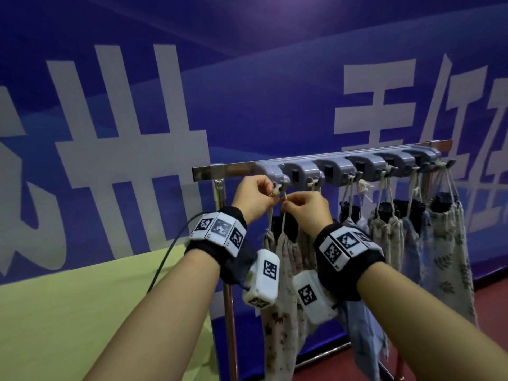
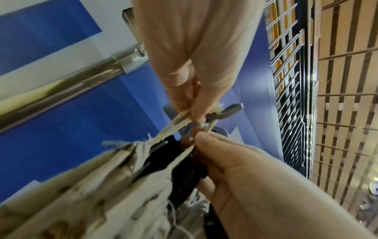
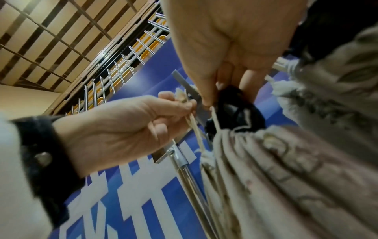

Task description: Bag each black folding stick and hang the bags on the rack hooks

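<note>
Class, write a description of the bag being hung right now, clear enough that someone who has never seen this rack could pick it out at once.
Find the metal rack before the blue wall, with its row of grey hooks. Drawstring bags hang along it; go to the leftmost hook. The beige printed bag below it, a black folding stick poking from its mouth, is the only one whose cords are pinched by the left hand and right hand.

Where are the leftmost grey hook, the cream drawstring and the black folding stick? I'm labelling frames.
Leftmost grey plastic hook [image 1: 278, 186], head view, its lower tip.
Cream drawstring cord [image 2: 176, 120], left wrist view, taut strands.
Black folding stick [image 3: 237, 110], right wrist view, protruding top.
</note>
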Available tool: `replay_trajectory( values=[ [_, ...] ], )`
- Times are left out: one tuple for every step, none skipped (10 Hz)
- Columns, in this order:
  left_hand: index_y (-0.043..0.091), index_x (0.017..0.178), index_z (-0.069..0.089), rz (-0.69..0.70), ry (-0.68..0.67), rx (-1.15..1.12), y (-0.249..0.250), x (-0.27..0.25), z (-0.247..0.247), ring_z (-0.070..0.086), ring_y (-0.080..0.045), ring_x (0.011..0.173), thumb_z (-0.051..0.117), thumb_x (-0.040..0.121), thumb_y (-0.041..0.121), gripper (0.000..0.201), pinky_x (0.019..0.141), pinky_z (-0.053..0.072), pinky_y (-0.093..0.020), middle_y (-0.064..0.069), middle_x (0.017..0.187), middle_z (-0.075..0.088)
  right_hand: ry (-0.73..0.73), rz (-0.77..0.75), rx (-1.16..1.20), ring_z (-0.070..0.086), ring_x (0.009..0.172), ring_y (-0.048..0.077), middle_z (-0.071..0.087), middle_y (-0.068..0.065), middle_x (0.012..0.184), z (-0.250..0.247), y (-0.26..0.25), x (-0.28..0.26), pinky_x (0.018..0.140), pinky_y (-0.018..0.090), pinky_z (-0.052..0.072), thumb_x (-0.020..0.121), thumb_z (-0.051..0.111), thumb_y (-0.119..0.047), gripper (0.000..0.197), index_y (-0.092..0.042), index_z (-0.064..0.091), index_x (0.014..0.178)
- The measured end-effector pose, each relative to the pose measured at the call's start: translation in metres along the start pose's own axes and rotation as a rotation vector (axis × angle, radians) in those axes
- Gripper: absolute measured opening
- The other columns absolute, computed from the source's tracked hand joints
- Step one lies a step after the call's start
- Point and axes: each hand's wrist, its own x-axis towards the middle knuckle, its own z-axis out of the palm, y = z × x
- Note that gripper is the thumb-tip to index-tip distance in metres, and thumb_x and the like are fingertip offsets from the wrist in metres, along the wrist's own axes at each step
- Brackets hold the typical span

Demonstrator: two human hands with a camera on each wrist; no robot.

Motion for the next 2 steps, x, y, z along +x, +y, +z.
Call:
replay_trajectory(
  values=[
    [0.015, 0.058, 0.043, -0.035, -0.002, 0.024, -0.007, -0.002, -0.002, 0.046, -0.015, 0.060, 0.054, 0.075, -0.019, 0.040, 0.061, 0.041, -0.025, -0.003, 0.060, 0.047, -0.045, -0.019, 0.003, 0.060, 0.091, 0.009, 0.071, 0.004, 0.095, -0.002, 0.006, -0.003, 0.070, 0.009, 0.040, 0.088, 0.058, -0.006, 0.019, -0.009, 0.073, 0.100],
    [0.015, 0.063, 0.046, -0.094, 0.004, 0.062, -0.007, -0.005, -0.015, 0.046, -0.013, 0.059, 0.049, 0.081, -0.015, 0.035, 0.054, 0.042, -0.023, -0.003, 0.063, 0.047, 0.023, 0.054, 0.056, 0.062, 0.105, 0.018, 0.070, 0.007, 0.107, -0.009, 0.015, -0.005, 0.095, 0.027, 0.046, 0.086, 0.050, 0.001, 0.030, -0.009, 0.070, 0.106]
  ],
)
